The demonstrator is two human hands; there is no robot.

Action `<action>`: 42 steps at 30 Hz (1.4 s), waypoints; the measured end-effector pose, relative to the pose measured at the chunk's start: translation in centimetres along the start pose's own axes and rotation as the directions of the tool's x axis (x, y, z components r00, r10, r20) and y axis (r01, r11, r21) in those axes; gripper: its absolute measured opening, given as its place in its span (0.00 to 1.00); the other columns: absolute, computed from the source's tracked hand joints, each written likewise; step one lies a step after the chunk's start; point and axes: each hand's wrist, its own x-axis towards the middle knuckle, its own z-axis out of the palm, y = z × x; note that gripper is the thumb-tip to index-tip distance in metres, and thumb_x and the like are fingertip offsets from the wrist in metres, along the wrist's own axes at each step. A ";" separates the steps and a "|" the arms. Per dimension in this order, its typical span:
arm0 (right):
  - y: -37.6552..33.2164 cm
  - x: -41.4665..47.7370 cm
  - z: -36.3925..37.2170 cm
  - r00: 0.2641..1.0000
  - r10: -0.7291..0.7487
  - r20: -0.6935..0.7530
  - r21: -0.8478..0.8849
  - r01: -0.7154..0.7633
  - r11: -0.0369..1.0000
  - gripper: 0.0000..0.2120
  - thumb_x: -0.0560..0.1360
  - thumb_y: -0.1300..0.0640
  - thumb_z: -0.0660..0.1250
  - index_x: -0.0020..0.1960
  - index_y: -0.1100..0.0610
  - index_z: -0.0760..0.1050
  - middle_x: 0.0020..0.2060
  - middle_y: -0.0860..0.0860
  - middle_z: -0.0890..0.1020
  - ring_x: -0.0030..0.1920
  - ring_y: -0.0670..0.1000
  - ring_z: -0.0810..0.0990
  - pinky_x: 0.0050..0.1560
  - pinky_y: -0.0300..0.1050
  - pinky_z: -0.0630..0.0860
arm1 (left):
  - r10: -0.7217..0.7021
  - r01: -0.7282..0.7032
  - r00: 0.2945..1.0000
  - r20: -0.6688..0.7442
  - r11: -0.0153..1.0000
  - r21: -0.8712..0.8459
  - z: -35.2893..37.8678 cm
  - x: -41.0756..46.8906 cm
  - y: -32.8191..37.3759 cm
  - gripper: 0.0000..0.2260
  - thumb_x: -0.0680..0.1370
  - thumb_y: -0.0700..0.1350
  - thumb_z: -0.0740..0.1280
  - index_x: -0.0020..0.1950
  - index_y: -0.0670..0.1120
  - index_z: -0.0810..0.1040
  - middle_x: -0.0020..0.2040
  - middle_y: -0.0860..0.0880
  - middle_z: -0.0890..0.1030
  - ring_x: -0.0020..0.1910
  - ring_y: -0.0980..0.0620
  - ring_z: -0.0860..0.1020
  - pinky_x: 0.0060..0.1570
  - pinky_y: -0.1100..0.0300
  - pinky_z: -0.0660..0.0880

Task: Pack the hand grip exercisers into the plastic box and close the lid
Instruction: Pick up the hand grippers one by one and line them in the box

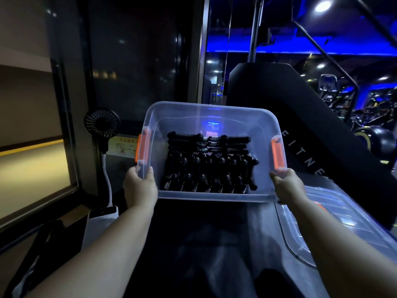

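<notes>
Lid (pixel 348 208) lies just right of our right hand (pixel 287 187), long axis running forward; that hand and left hand (pixel 139 186) grip the box (pixel 214 197).

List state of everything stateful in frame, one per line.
plastic box: open, lid off, held at both near corners.
lid: off, lying to the box's right.
hand grip exercisers: packed inside the box.
orange latches: unfastened.
left hand: grip on box's near left corner.
right hand: grip on box's near right corner.
fan: cannot tell if running.
</notes>
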 end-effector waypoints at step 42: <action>-1.5 -6.2 -11.0 0.985 -0.063 -0.162 -0.423 -0.012 0.906 0.34 0.72 0.27 0.53 0.55 0.58 0.70 0.50 0.58 0.78 0.50 0.59 0.78 0.45 0.50 0.71 | 0.297 -0.401 0.913 0.279 0.781 0.479 1.7 4.7 7.6 0.17 0.81 0.56 0.54 0.51 0.42 0.70 0.43 0.43 0.72 0.41 0.43 0.71 0.41 0.51 0.68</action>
